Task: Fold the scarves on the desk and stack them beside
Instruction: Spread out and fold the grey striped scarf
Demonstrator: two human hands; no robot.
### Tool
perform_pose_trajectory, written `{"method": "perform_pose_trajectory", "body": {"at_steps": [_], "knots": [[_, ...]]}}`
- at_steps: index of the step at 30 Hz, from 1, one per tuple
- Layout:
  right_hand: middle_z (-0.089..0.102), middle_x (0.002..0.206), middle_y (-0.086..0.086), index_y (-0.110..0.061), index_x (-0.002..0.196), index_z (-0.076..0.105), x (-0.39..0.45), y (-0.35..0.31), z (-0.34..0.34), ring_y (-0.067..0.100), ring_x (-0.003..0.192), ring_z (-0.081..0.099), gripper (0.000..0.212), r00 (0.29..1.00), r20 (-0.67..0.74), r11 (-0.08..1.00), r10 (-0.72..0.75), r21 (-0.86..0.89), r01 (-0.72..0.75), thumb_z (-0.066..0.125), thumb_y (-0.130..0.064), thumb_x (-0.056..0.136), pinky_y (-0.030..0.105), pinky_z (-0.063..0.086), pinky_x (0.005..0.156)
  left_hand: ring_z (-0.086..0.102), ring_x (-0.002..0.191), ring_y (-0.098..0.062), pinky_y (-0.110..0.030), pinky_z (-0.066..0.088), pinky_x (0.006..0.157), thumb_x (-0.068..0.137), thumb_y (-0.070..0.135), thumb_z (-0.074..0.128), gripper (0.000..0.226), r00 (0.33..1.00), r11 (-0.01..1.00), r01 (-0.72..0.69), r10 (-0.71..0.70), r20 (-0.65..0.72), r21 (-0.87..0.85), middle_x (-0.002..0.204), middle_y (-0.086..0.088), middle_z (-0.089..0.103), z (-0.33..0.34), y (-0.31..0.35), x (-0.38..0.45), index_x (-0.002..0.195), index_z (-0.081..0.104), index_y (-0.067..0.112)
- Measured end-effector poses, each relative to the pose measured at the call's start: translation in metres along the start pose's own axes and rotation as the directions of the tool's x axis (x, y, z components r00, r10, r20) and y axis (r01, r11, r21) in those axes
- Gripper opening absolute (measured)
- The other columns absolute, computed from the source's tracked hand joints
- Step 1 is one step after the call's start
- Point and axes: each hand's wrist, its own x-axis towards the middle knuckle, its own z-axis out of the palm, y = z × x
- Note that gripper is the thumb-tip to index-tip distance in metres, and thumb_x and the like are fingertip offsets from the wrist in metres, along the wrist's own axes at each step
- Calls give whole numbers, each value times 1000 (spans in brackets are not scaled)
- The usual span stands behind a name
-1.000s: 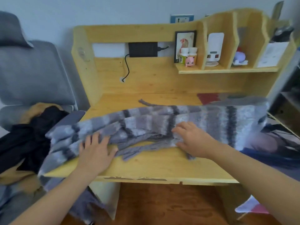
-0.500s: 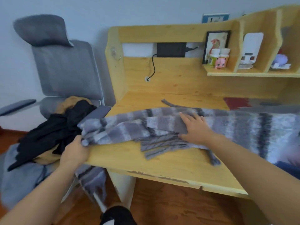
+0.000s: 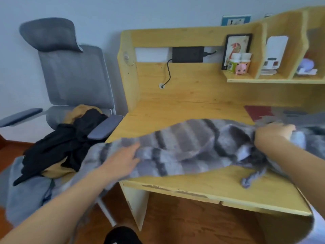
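Note:
A grey striped scarf [image 3: 184, 147] lies lengthwise across the wooden desk [image 3: 184, 106], doubled over itself, with a fringe end [image 3: 249, 178] trailing toward the desk's front edge. My left hand [image 3: 124, 159] rests flat on the scarf's left part at the desk's left corner, fingers straight. My right hand [image 3: 274, 131] is farther right, fingers curled into the scarf's bunched fabric. The scarf's right end runs out of view.
A grey office chair [image 3: 73, 76] stands left of the desk, piled with black and mustard clothes [image 3: 66, 145]. A red item [image 3: 256, 111] lies at the desk's back right. A shelf [image 3: 274, 80] above holds bottles, a picture frame and small objects.
My left hand has let go of the scarf's hanging left end and now lies flat on the scarf on the desk. My right hand slid right and curled into the fabric.

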Motion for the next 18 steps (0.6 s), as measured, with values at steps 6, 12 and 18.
{"method": "perform_pose_trajectory", "body": {"at_steps": [6,12,18], "knots": [[36,150,4,-28,160,7,-38,-42,15,31,131,40,86,658,-290,672,-695,65,738,59,-17,93,41,38,102,39,139,-20,-33,39,111,87,82,32,92,993,928,-99,72,89,360,153,1,39,30,4,-2,155,34,20],[52,75,4,-12,101,58,-39,-32,22,20,59,42,15,744,-41,742,-667,46,669,48,-4,93,32,34,56,52,98,-14,-26,45,72,101,38,52,22,995,902,-92,101,1,421,113,10,41,16,-33,-44,116,43,26],[44,62,7,-11,76,51,-48,-29,-34,24,58,38,26,603,-30,501,-797,524,688,40,4,93,35,34,54,52,79,-30,-42,42,70,89,9,57,15,668,928,372,-293,-684,-34,86,-5,53,-77,-61,-36,89,45,18]]}}
